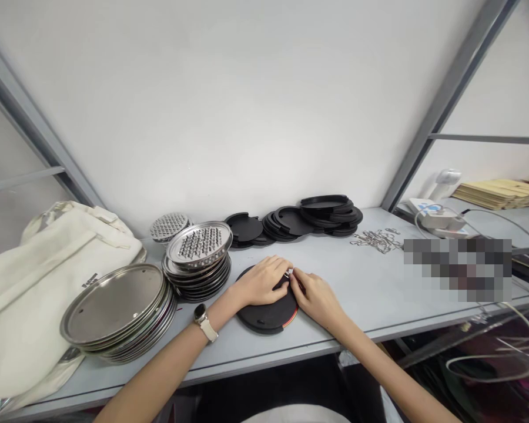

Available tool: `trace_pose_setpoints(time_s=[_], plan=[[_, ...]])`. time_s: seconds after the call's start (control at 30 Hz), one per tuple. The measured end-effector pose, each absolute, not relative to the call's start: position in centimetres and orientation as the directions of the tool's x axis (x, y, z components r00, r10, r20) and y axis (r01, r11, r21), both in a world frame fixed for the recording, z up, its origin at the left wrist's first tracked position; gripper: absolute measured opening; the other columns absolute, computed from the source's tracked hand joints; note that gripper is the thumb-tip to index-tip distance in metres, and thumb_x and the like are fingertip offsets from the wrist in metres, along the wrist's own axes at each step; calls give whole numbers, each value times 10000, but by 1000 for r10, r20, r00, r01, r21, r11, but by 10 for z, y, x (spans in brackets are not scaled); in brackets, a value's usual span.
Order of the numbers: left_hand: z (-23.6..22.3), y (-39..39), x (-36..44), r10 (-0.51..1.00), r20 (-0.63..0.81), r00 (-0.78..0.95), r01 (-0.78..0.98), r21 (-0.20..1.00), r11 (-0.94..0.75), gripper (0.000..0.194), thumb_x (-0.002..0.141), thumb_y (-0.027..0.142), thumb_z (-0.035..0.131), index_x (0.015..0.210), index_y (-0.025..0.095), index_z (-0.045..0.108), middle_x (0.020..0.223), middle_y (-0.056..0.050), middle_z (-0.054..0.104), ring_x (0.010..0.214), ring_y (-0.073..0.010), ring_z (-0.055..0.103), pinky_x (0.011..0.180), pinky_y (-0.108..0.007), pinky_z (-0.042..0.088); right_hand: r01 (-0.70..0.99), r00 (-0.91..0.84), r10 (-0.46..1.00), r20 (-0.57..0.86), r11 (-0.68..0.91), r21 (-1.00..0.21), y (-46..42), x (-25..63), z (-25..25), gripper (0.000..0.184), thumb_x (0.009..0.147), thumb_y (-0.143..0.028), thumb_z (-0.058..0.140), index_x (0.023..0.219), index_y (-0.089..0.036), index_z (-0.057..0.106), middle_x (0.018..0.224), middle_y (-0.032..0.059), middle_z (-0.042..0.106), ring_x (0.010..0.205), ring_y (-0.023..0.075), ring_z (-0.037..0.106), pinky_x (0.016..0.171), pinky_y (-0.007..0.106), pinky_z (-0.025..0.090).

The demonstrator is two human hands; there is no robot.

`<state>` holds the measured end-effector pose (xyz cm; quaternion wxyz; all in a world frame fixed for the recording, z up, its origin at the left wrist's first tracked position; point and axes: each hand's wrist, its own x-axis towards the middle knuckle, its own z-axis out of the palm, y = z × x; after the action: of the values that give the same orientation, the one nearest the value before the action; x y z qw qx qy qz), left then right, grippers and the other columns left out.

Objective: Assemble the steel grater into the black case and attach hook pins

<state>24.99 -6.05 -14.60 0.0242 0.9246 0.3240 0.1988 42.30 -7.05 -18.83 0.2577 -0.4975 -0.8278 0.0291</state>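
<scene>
1 L hand (264, 282), 1 R hand (316, 298), 1 watch (200, 313), 1 front blk disc (260, 314), approx. 3 blk disc piles (293, 221), 2 vis. grater discs (199, 242), 1 plate stack (114, 302), 1 wht bag (57, 270), 1 clip heap (378, 240).

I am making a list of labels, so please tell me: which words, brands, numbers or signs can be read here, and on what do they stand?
None can be read with certainty.
Cream cloth bag: dark lettering, too small and blurred.
White device at right: blue marking, too blurred.
Wristwatch: no readable digits.
</scene>
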Motion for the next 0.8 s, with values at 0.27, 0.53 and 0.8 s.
trace_pose_setpoints(time_s=[0.27,0.53,0.8], plan=[[-147,-60,250,636,360,683,641,124,-758,156,857,249,461,986,167,493,960,-75,549,937,-224,495,847,-363,400,790,-356,847,395,498,-357,-69,424,-188,257,931,-274,301,859,-192,533,623,17,608,545,149,560,516,228,313],[-149,-59,250,615,349,707,630,85,-772,133,858,258,472,942,162,512,943,-68,531,913,-211,482,836,-346,399,808,-346,854,389,482,-340,-70,424,-187,204,904,-228,322,823,-187,504,613,16,587,540,152,544,519,231,309],[-149,-59,250,617,328,716,624,96,-775,113,872,240,448,932,161,502,935,-69,521,909,-210,480,843,-348,398,807,-344,854,392,482,-342,-71,424,-187,244,909,-251,322,789,-191,526,607,20,599,533,148,547,514,230,304]])
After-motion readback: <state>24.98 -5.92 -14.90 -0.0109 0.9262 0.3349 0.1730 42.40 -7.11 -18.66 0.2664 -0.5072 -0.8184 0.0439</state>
